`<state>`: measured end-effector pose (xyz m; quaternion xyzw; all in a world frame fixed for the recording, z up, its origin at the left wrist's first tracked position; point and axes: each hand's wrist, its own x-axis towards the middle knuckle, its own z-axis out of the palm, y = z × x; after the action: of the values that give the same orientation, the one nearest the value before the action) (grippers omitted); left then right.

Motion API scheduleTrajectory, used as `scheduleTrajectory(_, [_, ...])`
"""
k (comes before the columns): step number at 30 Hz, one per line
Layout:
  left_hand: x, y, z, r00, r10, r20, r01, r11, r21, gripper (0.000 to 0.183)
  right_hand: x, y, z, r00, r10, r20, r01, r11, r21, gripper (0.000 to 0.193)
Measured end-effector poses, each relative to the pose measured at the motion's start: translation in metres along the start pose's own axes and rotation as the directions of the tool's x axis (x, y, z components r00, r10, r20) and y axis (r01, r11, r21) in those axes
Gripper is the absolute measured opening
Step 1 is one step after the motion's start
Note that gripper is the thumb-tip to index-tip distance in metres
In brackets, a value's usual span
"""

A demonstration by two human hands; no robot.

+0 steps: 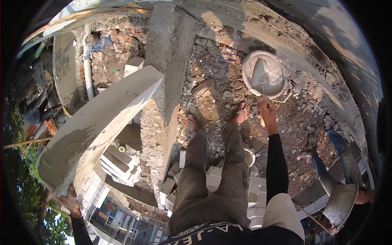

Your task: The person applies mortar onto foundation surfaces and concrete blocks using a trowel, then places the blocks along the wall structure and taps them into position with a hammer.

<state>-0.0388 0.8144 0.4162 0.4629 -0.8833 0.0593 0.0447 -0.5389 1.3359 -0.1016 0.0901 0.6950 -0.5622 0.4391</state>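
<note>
My right hand (267,115) is closed around the handle of a trowel (259,76). The trowel's pointed blade, coated in grey, lies over the wet mortar (276,70) in a round bucket (246,80) to the far right. At the lower left, my left hand (70,203) touches the near end of a long pale block wall (108,104), its thumb and fingers apart. Darker wet mortar (61,153) covers the near part of the wall's top. Part of the left fingers is hidden at the wall's end.
My sandalled feet stand on broken rubble (214,116). A concrete beam (163,53) runs along my left. Pale blocks (214,176) lie behind my legs. At the right, another person (339,147) stands beside a mortar-stained bucket (339,206). A pipe (87,65) rises at the left.
</note>
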Motion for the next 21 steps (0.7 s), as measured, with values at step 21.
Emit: scheduleTrajectory(21, [0.060, 0.148, 0.020, 0.966, 0.255, 0.048, -0.241, 0.951, -0.195, 0.120, -0.227, -0.179, 0.345, 0.583, -0.657, 0.478, 0.770, 0.634, -0.068, 0.037])
